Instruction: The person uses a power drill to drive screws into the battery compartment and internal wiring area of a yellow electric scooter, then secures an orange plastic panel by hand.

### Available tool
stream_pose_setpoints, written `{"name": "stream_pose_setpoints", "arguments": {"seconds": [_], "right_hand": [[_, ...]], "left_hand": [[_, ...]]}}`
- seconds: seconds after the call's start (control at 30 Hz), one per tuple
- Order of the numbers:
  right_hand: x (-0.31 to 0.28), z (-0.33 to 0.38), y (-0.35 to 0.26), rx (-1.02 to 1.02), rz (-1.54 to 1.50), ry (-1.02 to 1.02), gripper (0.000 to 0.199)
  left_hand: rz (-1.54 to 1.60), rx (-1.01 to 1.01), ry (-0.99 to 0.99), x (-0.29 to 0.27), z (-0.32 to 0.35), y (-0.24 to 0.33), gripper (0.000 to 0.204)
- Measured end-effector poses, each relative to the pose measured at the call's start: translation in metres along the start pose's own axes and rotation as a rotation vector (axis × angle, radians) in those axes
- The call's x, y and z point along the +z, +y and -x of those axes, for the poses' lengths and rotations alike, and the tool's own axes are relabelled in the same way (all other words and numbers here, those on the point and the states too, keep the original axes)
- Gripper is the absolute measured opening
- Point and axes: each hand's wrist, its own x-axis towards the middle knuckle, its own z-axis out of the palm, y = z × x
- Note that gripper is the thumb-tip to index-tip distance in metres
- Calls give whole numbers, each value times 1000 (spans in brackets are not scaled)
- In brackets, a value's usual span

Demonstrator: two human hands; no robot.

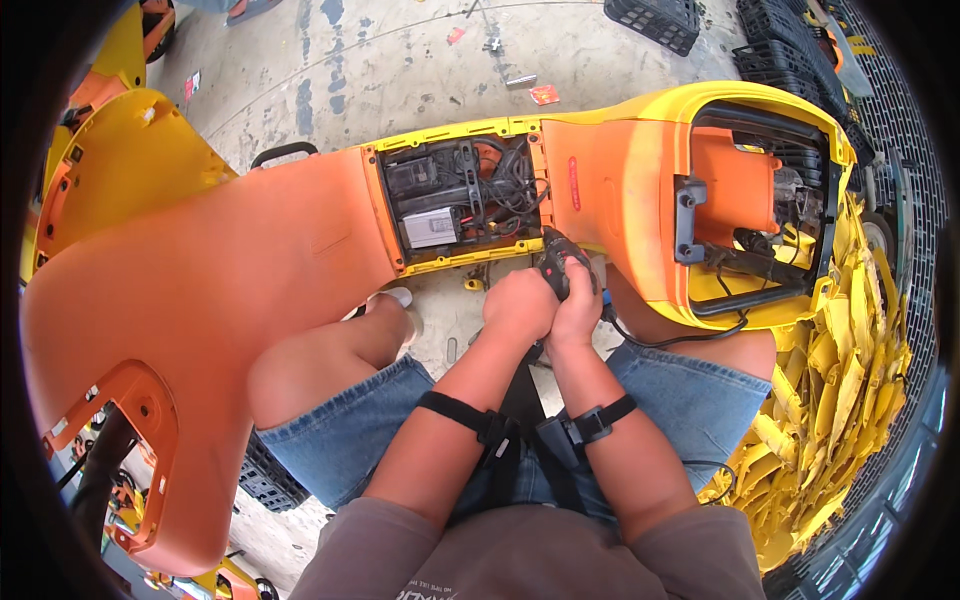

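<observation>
Both my hands are closed round a black power drill, close in front of the yellow lower rim of a vehicle body. My right hand wraps it from the right; my left hand presses against it from the left. The drill's nose points away from me at the edge of an orange panel; its tip and any screw are too small to make out. Left of the drill lies an open bay with tangled cables and a silver box with fins.
The large orange body stretches left across my knee. To the right is a yellow-framed opening with black tubes. A pile of yellow plastic parts lies at the right, black crates at the far side.
</observation>
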Motion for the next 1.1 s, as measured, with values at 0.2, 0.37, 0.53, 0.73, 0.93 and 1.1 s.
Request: {"name": "stream_pose_setpoints", "arguments": {"seconds": [0.2,0.37,0.53,0.73,0.93,1.1], "right_hand": [[7,7,-10,35,-54,18,36],[12,8,-19,63,-60,7,33],[19,11,-42,236,-125,80,25],[9,-4,-47,259,-109,8,27],[13,-6,-44,186,-30,-11,40],[16,18,-33,131,-127,-95,65]], "left_hand": [[-5,-15,-38,0,-1,1,31],[-8,-16,-70,-7,4,6,32],[-10,11,-93,-9,2,16,32],[-8,34,-113,-11,2,26,34],[7,4,-101,-21,7,24,39],[-39,12,-111,-28,5,18,40]]}}
